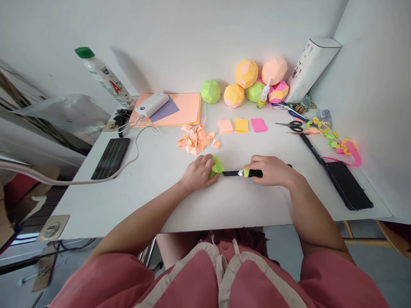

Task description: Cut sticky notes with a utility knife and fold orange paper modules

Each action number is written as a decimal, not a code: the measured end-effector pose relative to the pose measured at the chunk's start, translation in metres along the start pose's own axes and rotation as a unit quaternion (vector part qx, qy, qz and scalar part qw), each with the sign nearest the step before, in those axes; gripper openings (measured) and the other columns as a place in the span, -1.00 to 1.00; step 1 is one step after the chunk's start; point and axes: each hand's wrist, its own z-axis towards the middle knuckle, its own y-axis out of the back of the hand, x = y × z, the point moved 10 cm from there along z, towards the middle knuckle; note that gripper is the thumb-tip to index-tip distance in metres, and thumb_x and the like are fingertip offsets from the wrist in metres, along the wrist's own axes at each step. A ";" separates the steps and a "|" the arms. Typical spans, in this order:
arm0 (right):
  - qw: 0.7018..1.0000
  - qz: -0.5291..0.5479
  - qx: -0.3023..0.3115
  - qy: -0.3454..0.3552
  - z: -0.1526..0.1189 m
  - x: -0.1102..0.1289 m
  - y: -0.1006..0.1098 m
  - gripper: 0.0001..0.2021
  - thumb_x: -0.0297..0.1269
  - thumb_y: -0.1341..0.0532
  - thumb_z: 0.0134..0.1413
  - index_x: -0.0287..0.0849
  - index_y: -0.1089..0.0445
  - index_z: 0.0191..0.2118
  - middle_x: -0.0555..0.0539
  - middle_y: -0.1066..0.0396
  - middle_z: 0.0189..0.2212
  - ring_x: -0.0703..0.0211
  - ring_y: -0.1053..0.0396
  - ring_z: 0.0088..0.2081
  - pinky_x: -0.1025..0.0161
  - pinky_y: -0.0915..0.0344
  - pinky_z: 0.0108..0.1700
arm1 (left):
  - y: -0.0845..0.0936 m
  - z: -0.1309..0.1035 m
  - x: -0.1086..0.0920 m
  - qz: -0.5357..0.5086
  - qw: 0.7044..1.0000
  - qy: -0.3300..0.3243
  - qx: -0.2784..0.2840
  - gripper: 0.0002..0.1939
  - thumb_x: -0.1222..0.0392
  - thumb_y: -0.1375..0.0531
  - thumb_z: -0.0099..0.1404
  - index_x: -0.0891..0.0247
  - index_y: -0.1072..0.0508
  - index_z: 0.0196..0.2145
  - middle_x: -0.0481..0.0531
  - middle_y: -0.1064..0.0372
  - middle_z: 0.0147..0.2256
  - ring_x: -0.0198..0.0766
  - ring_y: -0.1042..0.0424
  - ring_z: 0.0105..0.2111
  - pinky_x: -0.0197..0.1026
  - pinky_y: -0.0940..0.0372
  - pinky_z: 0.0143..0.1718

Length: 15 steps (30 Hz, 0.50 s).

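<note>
My left hand [199, 172] is closed on a lime-green sticky note [217, 165], pressed near the middle of the white table. Part of the paper is hidden under the fingers. My right hand [271, 170] grips a utility knife [253, 173] with a black and yellow-green handle. Its dark blade points left, and the tip reaches the lower right edge of the green paper. Just beyond my left hand lies a heap of folded peach paper pieces [196, 139].
Peach [225, 126], yellow [241, 125] and pink [258, 125] note pads lie in a row. Behind them are several paper balls [246, 73] and a glue bottle [263, 96]. Scissors [293, 125] and a black phone-like case [349, 184] lie right; a phone [111, 158] and white cable [136, 149] left.
</note>
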 end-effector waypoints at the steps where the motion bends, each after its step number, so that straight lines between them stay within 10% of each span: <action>1: 1.000 -0.001 0.004 0.000 0.000 0.000 -0.001 -0.59 -0.41 -0.09 -0.09 0.01 -0.45 -0.08 -0.01 -0.34 -0.29 0.25 -0.31 -0.40 0.33 -0.07 -0.41 | 0.000 0.000 0.000 0.001 1.000 0.001 0.000 -0.74 0.00 -0.10 0.21 0.25 -0.22 -0.28 0.20 -0.36 -0.12 -0.10 -0.37 -0.28 -0.13 -0.31 -0.38; 15: 0.999 0.020 0.039 0.008 0.002 0.004 -0.009 -0.60 -0.37 -0.13 -0.06 0.01 -0.43 -0.05 -0.03 -0.35 -0.29 0.18 -0.34 -0.35 0.30 -0.11 -0.34 | -0.005 0.000 0.004 -0.014 0.999 0.020 0.026 -0.74 0.00 -0.08 0.21 0.23 -0.23 -0.26 0.18 -0.34 -0.10 -0.09 -0.37 -0.25 -0.11 -0.32 -0.35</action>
